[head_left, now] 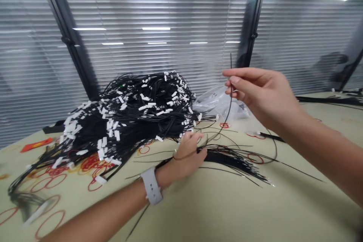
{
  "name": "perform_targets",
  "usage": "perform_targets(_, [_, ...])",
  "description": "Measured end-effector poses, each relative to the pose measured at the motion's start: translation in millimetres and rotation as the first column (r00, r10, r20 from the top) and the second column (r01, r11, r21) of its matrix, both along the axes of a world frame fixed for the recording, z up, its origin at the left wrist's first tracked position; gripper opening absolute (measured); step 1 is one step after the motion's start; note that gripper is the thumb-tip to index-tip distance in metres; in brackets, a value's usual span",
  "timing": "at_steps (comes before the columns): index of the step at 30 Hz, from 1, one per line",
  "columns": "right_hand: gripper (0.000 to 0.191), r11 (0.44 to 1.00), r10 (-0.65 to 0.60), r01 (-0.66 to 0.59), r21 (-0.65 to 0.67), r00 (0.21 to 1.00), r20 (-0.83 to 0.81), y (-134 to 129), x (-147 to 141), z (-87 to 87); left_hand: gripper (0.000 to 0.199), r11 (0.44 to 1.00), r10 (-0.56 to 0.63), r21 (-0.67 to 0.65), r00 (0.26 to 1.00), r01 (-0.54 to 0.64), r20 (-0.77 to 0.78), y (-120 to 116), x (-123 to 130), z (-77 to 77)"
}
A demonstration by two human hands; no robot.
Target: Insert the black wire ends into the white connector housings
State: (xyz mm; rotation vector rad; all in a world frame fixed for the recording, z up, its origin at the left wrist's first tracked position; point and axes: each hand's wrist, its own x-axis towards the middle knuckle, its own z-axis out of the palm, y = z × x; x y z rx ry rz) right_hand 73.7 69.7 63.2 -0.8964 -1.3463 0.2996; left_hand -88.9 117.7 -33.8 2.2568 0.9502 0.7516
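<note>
My right hand (259,92) is raised at the right, with a single thin black wire (229,111) pinched between thumb and fingers. The wire's upper end points up above the fingertips, and its lower part curves down toward my left hand (188,155). That hand, slightly blurred and with a pale watch band (152,186) at its wrist, is closed around a bundle of black wires (227,159) low over the table. The bundle fans out to the right into loose ends with small bright tips. A few stray wires stick out around it.
A large heap of black cables with white connectors (147,102) lies behind to the left. Red and yellow rubber bands (92,162) are scattered nearby. A clear plastic bag (224,102) and an orange-red strip (36,145) rest on the pale table (198,215). Blinds (159,15) hang behind glass.
</note>
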Motion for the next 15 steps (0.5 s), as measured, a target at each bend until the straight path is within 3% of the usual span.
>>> perform_targets(3, [0.022,0.999,-0.044,0.044,0.000,0.999,-0.022,1,-2,-1.2,0.032,0.996,-0.028,-0.074,0.985,0.041,0.168,-16,-8,13.9])
perform_targets(5, [0.024,0.997,-0.076,0.076,-0.015,0.997,-0.025,3,-4,-5.8,0.046,0.960,-0.111,-0.228,0.971,0.160,0.213,-25,-18,24.0])
perform_targets(6, [0.025,0.996,-0.088,0.088,-0.026,0.996,-0.019,5,-5,-8.6,0.057,0.906,-0.170,-0.339,0.952,0.252,0.254,-28,-24,28.3])
perform_targets(7, [0.027,0.994,-0.098,0.098,-0.044,0.995,-0.005,6,-5,-11.7,0.062,0.758,-0.151,-0.533,0.896,0.376,0.418,-32,-31,31.9])
perform_targets(8, [0.028,0.992,-0.105,0.105,-0.064,0.994,0.014,8,-4,-14.9,0.063,0.635,-0.067,-0.634,0.849,0.442,0.525,-34,-39,34.9])
perform_targets(9, [0.029,0.990,-0.106,0.109,-0.088,0.993,0.045,11,-3,-18.4,0.059,0.592,0.022,-0.654,0.802,0.471,0.597,-37,-47,37.4])
perform_targets(10, [0.030,0.988,-0.099,0.109,-0.109,0.991,0.093,12,-1,-22.4,0.052,0.615,0.108,-0.639,0.753,0.462,0.650,-38,-55,39.5])
perform_targets(12, [0.029,0.987,-0.058,0.089,-0.130,0.972,0.226,15,3,-31.5,0.047,0.727,0.221,-0.582,0.679,0.363,0.700,-39,-71,42.6])
perform_targets(13, [0.027,0.989,-0.034,0.075,-0.127,0.954,0.298,15,4,-36.5,0.051,0.756,0.235,-0.569,0.678,0.324,0.697,-37,-78,43.4])
perform_targets(15, [0.022,0.993,0.008,0.043,-0.111,0.906,0.424,13,4,-45.8,0.050,0.747,0.252,-0.603,0.719,0.281,0.648,-33,-89,42.7])
